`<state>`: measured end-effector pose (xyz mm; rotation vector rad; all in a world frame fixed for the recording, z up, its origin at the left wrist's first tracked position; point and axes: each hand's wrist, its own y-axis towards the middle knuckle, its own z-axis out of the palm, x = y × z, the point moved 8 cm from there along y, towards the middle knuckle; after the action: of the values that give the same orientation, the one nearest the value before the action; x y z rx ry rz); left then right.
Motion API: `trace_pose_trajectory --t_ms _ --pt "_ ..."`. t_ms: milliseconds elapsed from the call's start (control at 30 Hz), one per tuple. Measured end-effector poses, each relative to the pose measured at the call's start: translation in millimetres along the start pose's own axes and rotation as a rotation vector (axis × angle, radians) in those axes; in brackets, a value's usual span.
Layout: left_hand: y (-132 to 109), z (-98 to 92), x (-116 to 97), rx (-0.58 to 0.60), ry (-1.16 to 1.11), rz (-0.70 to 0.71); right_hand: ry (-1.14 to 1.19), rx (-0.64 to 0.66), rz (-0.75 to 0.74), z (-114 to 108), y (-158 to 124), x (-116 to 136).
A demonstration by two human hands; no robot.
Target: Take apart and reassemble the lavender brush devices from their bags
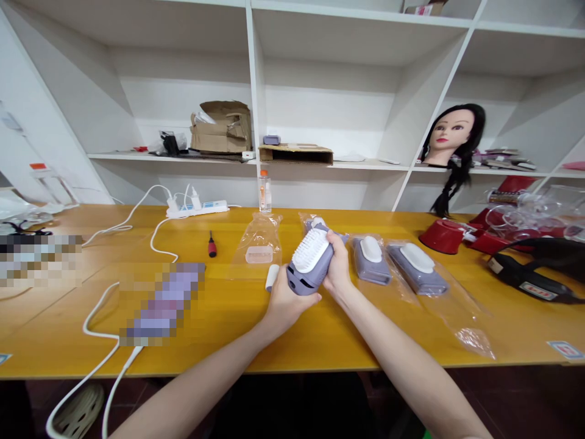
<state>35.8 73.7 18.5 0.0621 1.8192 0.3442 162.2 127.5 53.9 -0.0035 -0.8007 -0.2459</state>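
Both hands hold a grey-purple brush device (312,251) above the table, its white bristled face tilted up. My left hand (284,303) is wrapped around its lower left end, beside a dark slotted opening. My right hand (339,266) grips the right side, thumb near the white bristled part. To the right lie two similar grey-purple devices with white tops, one nearer (372,261) and one farther right (418,268), in clear plastic. Behind the held device another bagged grey-purple item (315,222) is partly hidden. A small white-ended piece (272,277) sits beside my left hand.
On the wooden table (228,329) are a clear plastic bag (259,244), a red-handled screwdriver (211,245), a blurred phone-like item (167,302) with white cables, a power strip (196,210) and a bottle (264,192). Red equipment (442,236) and a black strap (530,274) stand right.
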Motion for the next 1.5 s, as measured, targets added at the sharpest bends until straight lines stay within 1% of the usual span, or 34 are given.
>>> trace_pose_trajectory --t_ms 333,567,867,1033,1133,1300,1500 --pt "-0.7 1.3 0.5 0.018 -0.037 -0.022 -0.013 -0.033 0.003 -3.2 1.3 -1.3" --pt "-0.9 1.2 0.1 0.009 -0.056 -0.015 -0.013 -0.070 0.000 -3.6 0.1 0.9" --pt "0.6 0.6 1.8 -0.015 -0.059 -0.032 -0.018 -0.084 0.023 -5.2 2.5 -2.0" --pt "0.1 -0.2 0.9 -0.020 -0.088 -0.005 0.003 -0.103 0.030 -5.8 3.2 -2.5" --pt "0.0 -0.7 1.7 -0.019 -0.103 -0.015 0.020 -0.106 0.025 -5.2 2.7 -2.1" --pt "0.0 -2.6 -1.7 -0.025 -0.118 0.003 0.021 -0.090 0.020 -1.2 0.7 0.1" --pt "-0.3 -4.3 -6.8 -0.024 -0.123 0.020 0.012 -0.105 -0.015 0.7 -1.9 6.0"
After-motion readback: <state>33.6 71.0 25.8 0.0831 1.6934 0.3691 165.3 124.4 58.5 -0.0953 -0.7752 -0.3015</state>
